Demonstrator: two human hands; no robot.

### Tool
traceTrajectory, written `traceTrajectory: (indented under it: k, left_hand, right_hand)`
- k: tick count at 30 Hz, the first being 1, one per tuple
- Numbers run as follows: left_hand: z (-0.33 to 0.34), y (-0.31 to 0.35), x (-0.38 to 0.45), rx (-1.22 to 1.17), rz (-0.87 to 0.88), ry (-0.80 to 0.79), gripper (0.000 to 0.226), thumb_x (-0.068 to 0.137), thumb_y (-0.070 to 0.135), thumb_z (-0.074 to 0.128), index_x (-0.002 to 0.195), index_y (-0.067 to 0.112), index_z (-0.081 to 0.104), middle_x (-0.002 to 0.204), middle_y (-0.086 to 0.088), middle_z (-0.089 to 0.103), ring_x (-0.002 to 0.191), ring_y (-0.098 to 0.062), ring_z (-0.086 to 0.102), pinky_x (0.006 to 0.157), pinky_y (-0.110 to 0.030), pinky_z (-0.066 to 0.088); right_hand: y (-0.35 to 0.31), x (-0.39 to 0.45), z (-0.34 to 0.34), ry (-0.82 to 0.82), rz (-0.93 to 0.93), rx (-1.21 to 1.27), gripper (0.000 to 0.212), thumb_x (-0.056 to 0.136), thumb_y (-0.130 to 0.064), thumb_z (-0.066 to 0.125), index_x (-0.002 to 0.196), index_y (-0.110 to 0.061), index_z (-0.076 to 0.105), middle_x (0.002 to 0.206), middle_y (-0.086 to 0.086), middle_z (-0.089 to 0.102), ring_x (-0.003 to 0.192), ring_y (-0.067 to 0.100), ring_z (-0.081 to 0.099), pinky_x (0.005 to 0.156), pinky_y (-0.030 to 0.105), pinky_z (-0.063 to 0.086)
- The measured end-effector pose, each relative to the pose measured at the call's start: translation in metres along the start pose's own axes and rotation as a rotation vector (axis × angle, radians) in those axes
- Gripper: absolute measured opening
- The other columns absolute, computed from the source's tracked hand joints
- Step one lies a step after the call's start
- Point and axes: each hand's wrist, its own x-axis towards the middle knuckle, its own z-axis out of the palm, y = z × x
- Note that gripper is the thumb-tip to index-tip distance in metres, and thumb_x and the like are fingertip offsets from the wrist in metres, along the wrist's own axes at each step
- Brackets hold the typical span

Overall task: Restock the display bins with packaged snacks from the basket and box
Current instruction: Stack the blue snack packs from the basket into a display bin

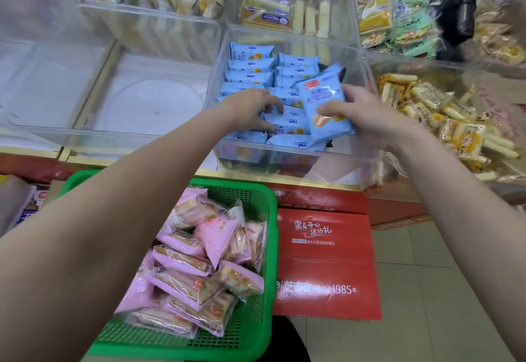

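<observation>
A clear display bin (367, 122) holds two rows of light blue snack packets (250, 72). My right hand (367, 114) grips one blue packet (324, 105) upright over the bin's right side. My left hand (250, 108) reaches into the bin, its curled fingers touching the blue packets in the front rows. Below, a green plastic basket (256, 324) holds several pink sandwich-cake packets (196, 262). A red cardboard box (324, 265) lies closed to the right of the basket.
Two clear bins (136, 99) to the left hold nothing. Bins behind contain yellow and white cake packets (270, 5). Loose yellow snack packets (444, 116) are heaped on the right, with green bags (410, 17) above them. Tiled floor (412, 276) lies at the lower right.
</observation>
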Motion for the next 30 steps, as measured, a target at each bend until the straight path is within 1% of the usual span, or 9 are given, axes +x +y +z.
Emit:
traceTrajectory:
  k: [4, 7, 10, 14, 18, 21, 23, 27, 30]
  left_hand:
    - [-0.009, 0.000, -0.002, -0.146, -0.046, -0.047, 0.035, 0.084, 0.025, 0.067, 0.118, 0.018, 0.060, 0.098, 0.004, 0.054, 0.088, -0.015, 0.049, 0.080, -0.025, 0.040]
    - [-0.011, -0.002, -0.011, -0.309, -0.065, 0.003, 0.030, 0.086, 0.024, 0.064, 0.116, 0.023, 0.060, 0.122, 0.003, 0.055, 0.106, -0.013, 0.052, 0.088, -0.024, 0.039]
    - [-0.003, 0.010, -0.020, -0.271, 0.019, -0.032, 0.039, 0.085, 0.026, 0.066, 0.123, 0.022, 0.058, 0.135, 0.002, 0.048, 0.122, -0.012, 0.044, 0.095, -0.020, 0.032]
    - [0.003, 0.022, -0.021, -0.169, 0.029, -0.123, 0.035, 0.089, 0.030, 0.061, 0.123, 0.025, 0.059, 0.140, 0.003, 0.047, 0.118, -0.017, 0.050, 0.097, -0.027, 0.036]
    - [-0.004, 0.031, -0.015, -0.048, 0.009, -0.040, 0.036, 0.095, 0.029, 0.049, 0.129, 0.017, 0.054, 0.142, -0.003, 0.046, 0.124, -0.022, 0.047, 0.100, -0.030, 0.035]
    - [0.000, 0.045, -0.003, 0.067, 0.028, -0.024, 0.048, 0.099, 0.027, 0.039, 0.144, 0.010, 0.032, 0.154, -0.008, 0.022, 0.142, -0.024, 0.020, 0.111, -0.034, 0.019]
    - [0.005, 0.057, 0.009, 0.162, 0.007, -0.067, 0.056, 0.100, 0.028, 0.035, 0.147, 0.004, 0.016, 0.157, -0.014, 0.007, 0.145, -0.026, 0.004, 0.115, -0.037, 0.011]
    - [0.017, 0.063, 0.029, 0.233, -0.105, -0.156, 0.073, 0.097, 0.043, 0.036, 0.148, 0.002, 0.002, 0.156, -0.016, -0.005, 0.145, -0.028, -0.003, 0.116, -0.042, 0.007]
    - [0.019, 0.059, 0.031, 0.261, -0.108, -0.186, 0.078, 0.094, 0.052, 0.036, 0.148, 0.004, 0.007, 0.157, -0.013, 0.000, 0.145, -0.025, 0.003, 0.116, -0.044, 0.010]
  right_hand:
    - [0.005, -0.009, -0.010, 0.052, 0.231, 0.060, 0.003, 0.089, -0.012, 0.056, 0.089, -0.014, 0.058, 0.075, 0.000, 0.066, 0.059, 0.010, 0.063, 0.056, 0.025, 0.052]
    - [0.007, -0.014, 0.001, -0.038, 0.337, 0.135, 0.013, 0.091, -0.015, 0.054, 0.078, -0.013, 0.056, 0.062, 0.000, 0.062, 0.050, 0.009, 0.059, 0.051, 0.020, 0.050]
    - [0.004, -0.009, 0.012, -0.022, 0.334, 0.228, 0.013, 0.090, -0.015, 0.053, 0.077, -0.013, 0.055, 0.064, 0.001, 0.059, 0.052, 0.010, 0.057, 0.054, 0.021, 0.051]
    - [0.001, -0.007, 0.006, -0.017, 0.351, 0.145, 0.011, 0.088, -0.016, 0.057, 0.078, -0.012, 0.057, 0.063, 0.001, 0.061, 0.061, 0.016, 0.056, 0.062, 0.028, 0.049]
    - [-0.005, -0.010, -0.024, 0.209, 0.157, 0.261, 0.006, 0.086, -0.006, 0.060, 0.089, -0.011, 0.062, 0.087, 0.006, 0.069, 0.077, 0.017, 0.061, 0.074, 0.028, 0.049]
    - [-0.005, -0.008, -0.045, 0.347, 0.047, -0.140, 0.050, 0.078, -0.005, 0.071, 0.118, -0.017, 0.045, 0.102, 0.005, 0.063, 0.088, 0.021, 0.063, 0.074, 0.038, 0.051]
    - [-0.007, -0.005, -0.044, 0.290, -0.010, -0.573, 0.070, 0.073, -0.008, 0.076, 0.129, -0.021, 0.036, 0.099, 0.004, 0.059, 0.087, 0.022, 0.061, 0.073, 0.036, 0.050]
    - [0.001, 0.011, -0.032, 0.163, -0.011, -1.018, 0.054, 0.065, -0.020, 0.084, 0.105, -0.011, 0.048, 0.102, 0.010, 0.060, 0.076, 0.017, 0.054, 0.058, 0.025, 0.041]
    - [0.014, 0.028, -0.021, 0.091, 0.005, -1.281, 0.056, 0.064, -0.036, 0.083, 0.097, -0.009, 0.048, 0.103, 0.012, 0.057, 0.094, 0.027, 0.050, 0.071, 0.035, 0.040]
